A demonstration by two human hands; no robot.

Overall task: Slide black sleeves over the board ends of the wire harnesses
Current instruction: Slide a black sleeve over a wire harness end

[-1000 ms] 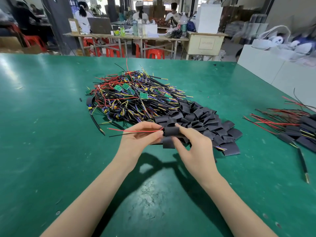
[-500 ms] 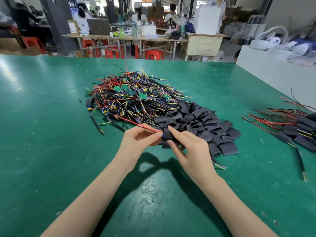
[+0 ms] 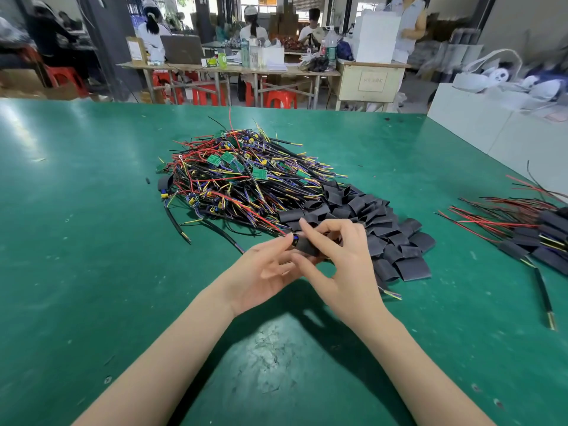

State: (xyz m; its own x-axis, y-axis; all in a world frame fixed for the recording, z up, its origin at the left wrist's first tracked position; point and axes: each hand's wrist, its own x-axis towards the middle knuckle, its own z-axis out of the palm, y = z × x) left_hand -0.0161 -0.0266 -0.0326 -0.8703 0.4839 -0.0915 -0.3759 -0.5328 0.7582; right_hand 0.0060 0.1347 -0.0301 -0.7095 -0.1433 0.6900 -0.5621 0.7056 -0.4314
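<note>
1. I see the matte black sleeve (image 3: pixel 306 245) above the green counter (image 3: pixel 92 241), its long axis running left-right.
2. My right hand (image 3: pixel 344 272) pinches it; my left hand's (image 3: pixel 264 269) grip holds its left end.
3. Glossy harness wires (image 3: pixel 246 186) lie heaped farther back.

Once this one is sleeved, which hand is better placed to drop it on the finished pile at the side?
Probably the right hand: it pinches the black sleeve, and the finished pile lies on its side.

Couldn't really read anything here. The only lettering was a white label (image 3: pixel 372 81) on the beige cabinet (image 3: pixel 347 87), way beyond the fingers (image 3: pixel 310 235), too blurry to make out.
</note>
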